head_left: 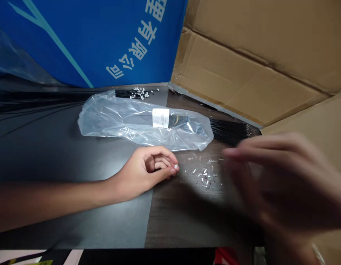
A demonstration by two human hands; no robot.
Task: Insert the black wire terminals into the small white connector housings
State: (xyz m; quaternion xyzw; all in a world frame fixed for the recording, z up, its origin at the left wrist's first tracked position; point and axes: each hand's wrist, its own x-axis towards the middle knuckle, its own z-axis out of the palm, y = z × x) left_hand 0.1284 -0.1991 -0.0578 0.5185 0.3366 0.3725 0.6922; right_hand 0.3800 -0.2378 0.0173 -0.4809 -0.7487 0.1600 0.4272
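Left hand (139, 178) curls loosely above the counter (170, 224), its thumb and forefinger pinching a small white piece (176, 167) at their tips. Right hand (292, 176), raised at the right, has its fingers drawn forward (it is too blurred to tell whether they grip anything). Between the two lie scattered clear bits (205, 172). Beyond them rests a plastic bag (123, 119) with a white label (160, 118), dark wires (227, 129) fanning out past its right end, and white-tipped black strands (49, 96) behind its left end.
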